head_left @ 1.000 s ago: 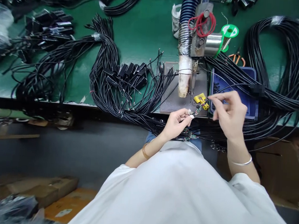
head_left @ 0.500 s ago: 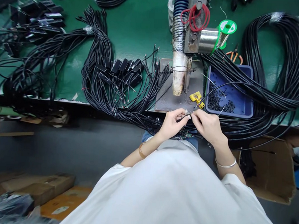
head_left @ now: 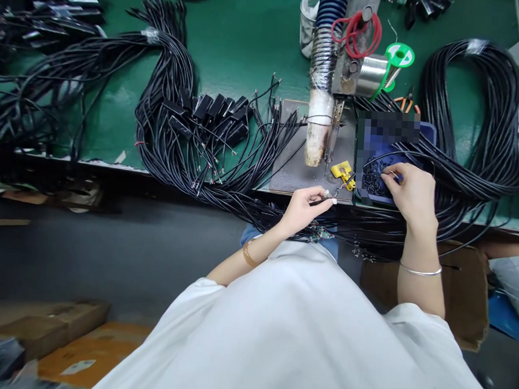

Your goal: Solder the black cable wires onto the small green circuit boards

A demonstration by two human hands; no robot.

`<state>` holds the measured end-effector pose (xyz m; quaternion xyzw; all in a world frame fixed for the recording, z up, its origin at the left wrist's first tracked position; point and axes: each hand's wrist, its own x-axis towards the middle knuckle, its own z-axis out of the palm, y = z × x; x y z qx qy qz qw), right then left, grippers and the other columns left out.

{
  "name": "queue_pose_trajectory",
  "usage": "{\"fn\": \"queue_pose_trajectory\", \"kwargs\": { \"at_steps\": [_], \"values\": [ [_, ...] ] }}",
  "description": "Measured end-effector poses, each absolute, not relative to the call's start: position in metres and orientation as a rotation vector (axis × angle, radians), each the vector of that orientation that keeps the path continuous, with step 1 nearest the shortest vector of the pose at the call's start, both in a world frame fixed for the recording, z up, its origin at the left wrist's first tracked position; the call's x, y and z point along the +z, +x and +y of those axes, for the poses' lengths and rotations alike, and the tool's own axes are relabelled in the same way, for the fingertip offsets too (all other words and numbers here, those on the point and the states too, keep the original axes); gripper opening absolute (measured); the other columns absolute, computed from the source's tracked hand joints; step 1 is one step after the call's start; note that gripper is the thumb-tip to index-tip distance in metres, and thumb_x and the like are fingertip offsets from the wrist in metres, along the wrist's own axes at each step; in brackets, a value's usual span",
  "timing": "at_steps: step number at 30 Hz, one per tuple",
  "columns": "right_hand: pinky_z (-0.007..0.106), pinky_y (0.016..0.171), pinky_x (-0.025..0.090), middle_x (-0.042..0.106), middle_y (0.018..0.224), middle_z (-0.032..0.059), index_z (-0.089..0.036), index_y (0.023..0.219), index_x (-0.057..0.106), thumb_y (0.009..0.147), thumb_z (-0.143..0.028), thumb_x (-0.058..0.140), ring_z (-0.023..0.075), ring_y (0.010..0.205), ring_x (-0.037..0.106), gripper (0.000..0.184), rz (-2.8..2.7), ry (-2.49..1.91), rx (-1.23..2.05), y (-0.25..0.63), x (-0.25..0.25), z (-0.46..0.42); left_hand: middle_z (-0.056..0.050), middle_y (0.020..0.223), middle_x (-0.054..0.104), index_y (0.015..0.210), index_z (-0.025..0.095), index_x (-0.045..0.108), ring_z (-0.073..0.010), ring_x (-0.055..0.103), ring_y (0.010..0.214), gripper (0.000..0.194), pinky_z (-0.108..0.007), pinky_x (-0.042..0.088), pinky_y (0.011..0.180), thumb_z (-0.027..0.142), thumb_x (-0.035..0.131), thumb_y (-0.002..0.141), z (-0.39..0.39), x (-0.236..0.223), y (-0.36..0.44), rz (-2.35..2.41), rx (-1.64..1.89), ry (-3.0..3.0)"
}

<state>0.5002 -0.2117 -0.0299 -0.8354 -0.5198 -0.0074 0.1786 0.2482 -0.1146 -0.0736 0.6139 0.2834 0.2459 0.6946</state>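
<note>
- Step in hand, as I judge it: lead held at left of the tray [head_left: 430,131], small parts being picked at right.
- My left hand [head_left: 302,212]: grip pinching a black lead [head_left: 316,203], near the tray's lower left corner.
- My right hand [head_left: 416,194]: over the tray, fingertips at the small black parts [head_left: 372,178]; cannot tell whether they pinch anything.
- Yellow clip [head_left: 341,171]: on the desk [head_left: 249,54], just left of the tray.
- Next move, in my judgement, calls for fine fingertip control and a steady left grip.
</note>
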Motion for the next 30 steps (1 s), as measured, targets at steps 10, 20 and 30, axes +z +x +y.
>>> {"fn": "queue_pose_trajectory", "kwargs": {
  "at_steps": [10,20,30],
  "values": [
    [0.031,0.063,0.039,0.071,0.076,0.0015,-0.021,0.081,0.068,0.079,-0.024,0.068,0.0149,0.057,0.055,0.004,-1.369,-2.415,0.073,0.492,-0.024,-0.215,0.000,0.074,0.061,0.082,0.012,0.067,-0.0075,0.052,0.067,0.025,-0.020,0.043,0.069,0.037,0.071,0.082,-0.115,-0.070,0.245,0.641,0.610,1.407],
    [0.022,0.044,0.027,0.061,0.067,-0.0026,-0.020,0.086,0.070,0.082,-0.036,0.075,0.0064,0.047,0.042,0.018,-0.927,-1.785,0.466,0.391,-0.019,-0.222,0.002,0.063,0.053,0.073,0.013,0.059,-0.0068,0.049,0.060,0.026,-0.019,0.041,0.061,0.034,0.064,0.087,-0.116,-0.060,0.242,0.642,0.666,1.447],
    [0.023,0.047,0.021,0.051,0.063,-0.0056,-0.020,0.089,0.070,0.087,-0.035,0.069,0.0034,0.046,0.030,0.015,-0.957,-1.840,0.531,0.381,-0.039,-0.215,0.003,0.063,0.052,0.074,0.013,0.059,-0.0058,0.047,0.059,0.024,-0.019,0.039,0.060,0.033,0.065,0.087,-0.115,-0.058,0.242,0.608,0.663,1.377]
  ]
}}
